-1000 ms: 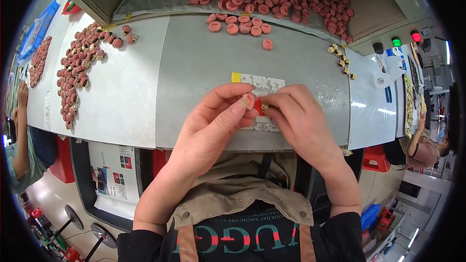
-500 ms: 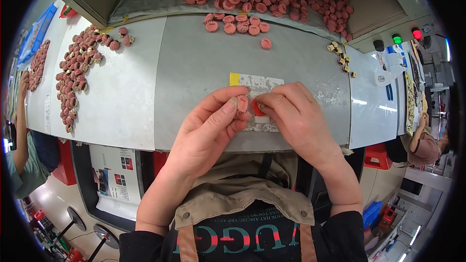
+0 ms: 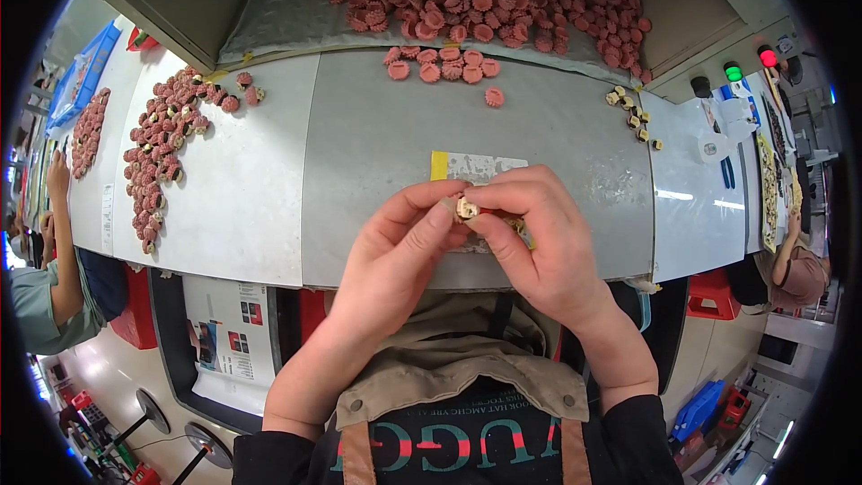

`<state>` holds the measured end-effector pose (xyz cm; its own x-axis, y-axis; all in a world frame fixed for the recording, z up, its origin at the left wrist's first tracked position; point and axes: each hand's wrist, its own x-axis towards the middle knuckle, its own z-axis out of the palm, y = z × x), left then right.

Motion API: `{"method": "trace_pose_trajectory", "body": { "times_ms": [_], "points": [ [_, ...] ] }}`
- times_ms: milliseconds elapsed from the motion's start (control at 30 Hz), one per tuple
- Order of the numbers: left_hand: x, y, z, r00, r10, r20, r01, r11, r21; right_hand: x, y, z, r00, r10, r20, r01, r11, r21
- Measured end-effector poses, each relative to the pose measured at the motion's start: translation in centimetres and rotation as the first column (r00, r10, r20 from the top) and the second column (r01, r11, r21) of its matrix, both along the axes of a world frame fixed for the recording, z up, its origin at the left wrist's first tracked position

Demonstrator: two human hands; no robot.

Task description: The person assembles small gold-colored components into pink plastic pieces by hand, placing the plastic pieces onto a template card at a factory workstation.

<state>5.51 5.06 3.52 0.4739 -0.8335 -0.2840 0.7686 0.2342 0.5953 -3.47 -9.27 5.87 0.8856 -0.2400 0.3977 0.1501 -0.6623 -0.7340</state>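
In front of my chest, my left hand [image 3: 404, 238] and my right hand [image 3: 543, 242] meet fingertip to fingertip over the work table [image 3: 377, 144]. A small cream-coloured piece [image 3: 466, 208] sits between them, with my right thumb and forefinger pinching its side. My left thumb and fingers are closed on a pink scalloped piece, which is mostly hidden behind the cream one. Below the hands, a whitish mottled plate [image 3: 485, 164] with a yellow strip lies on the table, partly covered. Some red shows near my right fingertips, too hidden to name.
A big heap of pink scalloped pieces [image 3: 485, 0] fills the bay at the back, with several more [image 3: 431, 73] before it. Joined pink-and-dark pieces [image 3: 162, 144] are piled on the left. Small cream-and-black pieces [image 3: 631, 117] lie at right. Other people [image 3: 58, 278] work on both sides.
My hands have come together, and the cream piece in my right fingers now meets the pink piece in my left. The view has shifted slightly.
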Motion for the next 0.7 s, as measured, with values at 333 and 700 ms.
{"method": "trace_pose_trajectory", "body": {
  "times_ms": [333, 700],
  "points": [
    [-0.6, -0.6, 1.1, 0.89, -0.015, 0.456, -0.072, 0.982, 0.173, -1.5, -0.7, -1.9, 0.991, -0.008, 0.134, 0.043, 0.964, -0.262],
    [-2.8, -1.3, 0.6, 0.717, -0.134, 0.684, -0.03, 0.975, 0.222, -3.6, -1.1, -3.1, 0.996, -0.009, 0.089, 0.01, 1.0, -0.02]
  ]
}}
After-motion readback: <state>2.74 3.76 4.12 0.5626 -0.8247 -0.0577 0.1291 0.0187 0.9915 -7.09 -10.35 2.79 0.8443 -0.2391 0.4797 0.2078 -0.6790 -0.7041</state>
